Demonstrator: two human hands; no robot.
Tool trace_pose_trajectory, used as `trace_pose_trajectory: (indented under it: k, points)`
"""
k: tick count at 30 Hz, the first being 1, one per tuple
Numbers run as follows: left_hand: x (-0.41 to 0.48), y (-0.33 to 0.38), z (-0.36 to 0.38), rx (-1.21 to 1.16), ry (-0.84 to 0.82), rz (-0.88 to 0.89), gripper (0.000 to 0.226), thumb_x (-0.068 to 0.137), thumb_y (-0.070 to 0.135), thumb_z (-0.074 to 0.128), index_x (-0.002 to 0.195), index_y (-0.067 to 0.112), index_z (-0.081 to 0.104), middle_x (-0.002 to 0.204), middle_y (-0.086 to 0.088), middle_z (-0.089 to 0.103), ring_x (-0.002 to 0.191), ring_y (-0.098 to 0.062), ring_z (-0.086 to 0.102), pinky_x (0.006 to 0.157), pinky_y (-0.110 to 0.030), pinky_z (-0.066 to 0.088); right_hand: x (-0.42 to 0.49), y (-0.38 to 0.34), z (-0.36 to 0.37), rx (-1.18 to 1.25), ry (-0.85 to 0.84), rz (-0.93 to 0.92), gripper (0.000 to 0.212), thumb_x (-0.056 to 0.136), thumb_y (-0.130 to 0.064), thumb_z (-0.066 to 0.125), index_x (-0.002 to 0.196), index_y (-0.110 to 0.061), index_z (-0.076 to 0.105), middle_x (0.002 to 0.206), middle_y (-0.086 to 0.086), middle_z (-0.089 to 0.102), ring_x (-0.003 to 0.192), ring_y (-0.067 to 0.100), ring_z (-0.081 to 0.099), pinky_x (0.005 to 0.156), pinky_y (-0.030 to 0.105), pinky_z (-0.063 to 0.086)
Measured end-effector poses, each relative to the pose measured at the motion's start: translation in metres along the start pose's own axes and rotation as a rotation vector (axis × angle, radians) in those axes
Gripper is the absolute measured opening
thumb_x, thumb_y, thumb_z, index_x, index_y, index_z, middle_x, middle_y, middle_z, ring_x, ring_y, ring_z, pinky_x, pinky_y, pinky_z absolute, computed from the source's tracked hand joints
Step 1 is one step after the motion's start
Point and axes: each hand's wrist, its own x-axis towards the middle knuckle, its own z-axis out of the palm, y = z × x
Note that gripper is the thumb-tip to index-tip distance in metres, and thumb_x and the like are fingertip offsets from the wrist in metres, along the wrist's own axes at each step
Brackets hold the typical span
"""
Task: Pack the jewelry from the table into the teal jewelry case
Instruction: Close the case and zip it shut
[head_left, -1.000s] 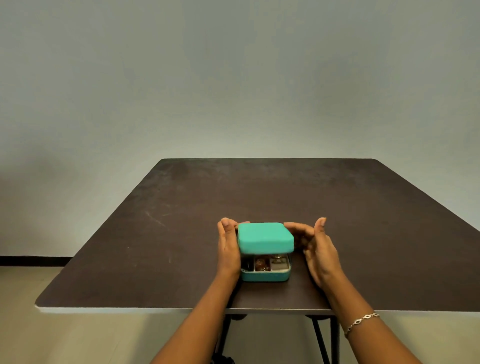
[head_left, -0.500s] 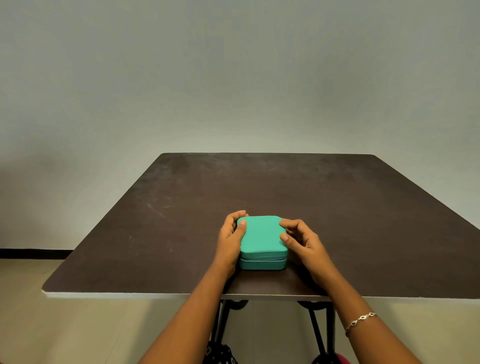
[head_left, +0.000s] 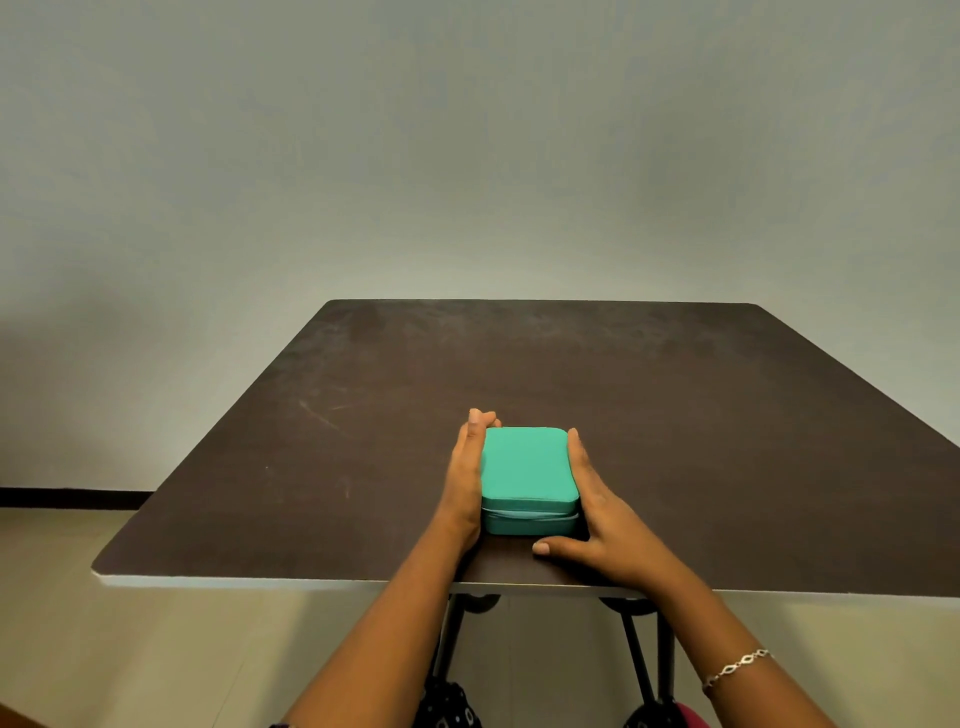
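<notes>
The teal jewelry case lies with its lid down near the front edge of the dark table. No jewelry shows anywhere on the table; whatever the case holds is hidden. My left hand lies flat against the case's left side, its fingers straight and reaching to the far corner. Along the right side rests my right hand with straight fingers, its thumb stretched out on the table in front of the case.
The table's white front edge runs just below my wrists, with black folding legs under it. A bracelet sits on my right wrist. A plain grey wall stands behind the table.
The lid came down over the compartments of jewelry and the case is now closed. My hands slid from the lid's top to the two sides of the case.
</notes>
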Motion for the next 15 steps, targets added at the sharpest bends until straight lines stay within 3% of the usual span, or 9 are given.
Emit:
trace_pose_trajectory:
  k: [3, 5, 9, 12, 15]
  points:
    - [0.0, -0.003, 0.0, 0.156, -0.029, 0.042, 0.029, 0.096, 0.035, 0.039, 0.119, 0.02, 0.045, 0.105, 0.005, 0.055, 0.089, -0.007, 0.054, 0.073, -0.019, 0.046, -0.001, -0.001, -0.001, 0.12, 0.068, 0.008, 0.106, 0.073, -0.045, 0.071, 0.136, -0.04, -0.014, 0.149, -0.019, -0.015, 0.137, 0.0, 0.004, 0.113, 0.027, 0.017]
    - [0.002, -0.006, -0.001, 0.195, -0.034, 0.052, 0.023, 0.096, 0.029, 0.041, 0.118, 0.023, 0.044, 0.107, 0.005, 0.053, 0.089, -0.005, 0.053, 0.07, -0.015, 0.045, 0.0, -0.002, -0.004, 0.175, 0.078, 0.017, 0.105, 0.069, -0.047, 0.073, 0.137, -0.042, -0.006, 0.148, -0.022, -0.009, 0.137, 0.0, 0.004, 0.114, 0.029, 0.016]
    - [0.003, -0.009, -0.003, 0.218, -0.056, 0.07, 0.025, 0.094, 0.021, 0.047, 0.119, 0.023, 0.044, 0.112, 0.002, 0.052, 0.091, -0.009, 0.053, 0.074, -0.021, 0.048, 0.003, -0.002, -0.007, 0.217, 0.073, 0.05, 0.094, 0.062, -0.055, 0.066, 0.134, -0.049, 0.006, 0.152, -0.018, 0.0, 0.135, 0.002, 0.008, 0.113, 0.036, 0.019]
    - [0.002, -0.005, -0.003, 0.254, -0.047, 0.078, 0.021, 0.097, 0.032, 0.04, 0.115, 0.024, 0.045, 0.107, 0.003, 0.053, 0.09, -0.009, 0.053, 0.074, -0.022, 0.047, 0.006, -0.001, -0.008, 0.213, 0.112, 0.036, 0.087, 0.061, -0.053, 0.067, 0.131, -0.049, 0.017, 0.151, -0.016, 0.013, 0.133, 0.005, 0.017, 0.112, 0.035, 0.023]
    - [0.01, -0.001, -0.009, 0.275, -0.023, 0.096, 0.031, 0.099, 0.038, 0.028, 0.112, 0.021, 0.049, 0.105, 0.003, 0.059, 0.091, -0.007, 0.057, 0.074, -0.017, 0.048, 0.008, 0.001, -0.008, 0.23, 0.13, 0.033, 0.083, 0.06, -0.05, 0.07, 0.13, -0.046, 0.025, 0.148, -0.015, 0.022, 0.132, 0.006, 0.022, 0.111, 0.032, 0.024]
